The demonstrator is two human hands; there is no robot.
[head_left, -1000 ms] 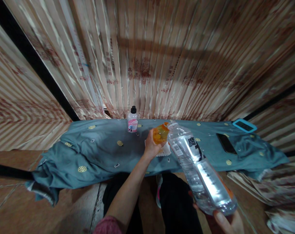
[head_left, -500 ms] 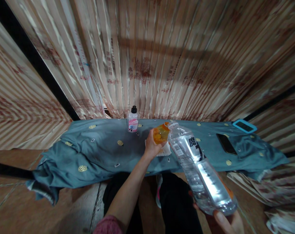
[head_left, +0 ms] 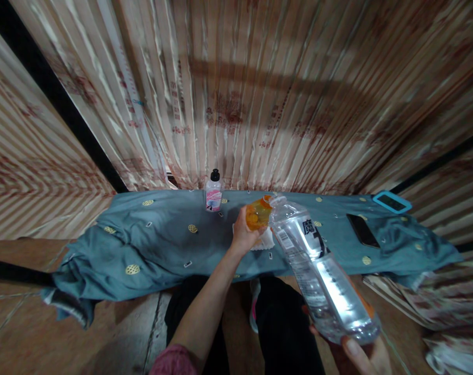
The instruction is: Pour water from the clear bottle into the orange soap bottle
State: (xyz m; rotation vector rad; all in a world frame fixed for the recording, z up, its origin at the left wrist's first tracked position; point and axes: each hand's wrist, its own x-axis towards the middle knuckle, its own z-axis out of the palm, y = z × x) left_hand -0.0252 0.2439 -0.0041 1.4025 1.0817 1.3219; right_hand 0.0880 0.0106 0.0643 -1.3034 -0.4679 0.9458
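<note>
My left hand (head_left: 245,234) is closed round a small orange see-through bottle (head_left: 258,214), tilted with its mouth toward the right. A large clear plastic bottle (head_left: 322,271) with a silver label and black characters leans across to meet it, mouth to mouth. Its base rests in my right hand (head_left: 361,351), with the thumb on the near side and the other fingers partly hidden behind it. Below the orange bottle, a white cloth or tissue (head_left: 265,240) lies on the teal cloth (head_left: 166,250), partly covered by my left hand.
Behind the hands stands a small bottle (head_left: 213,194) with a black cap and pink label. To the right lie a dark phone (head_left: 363,230) and a blue-framed device (head_left: 392,202). A pleated curtain (head_left: 236,114) hangs along the back edge, and black poles (head_left: 64,104) frame the sides.
</note>
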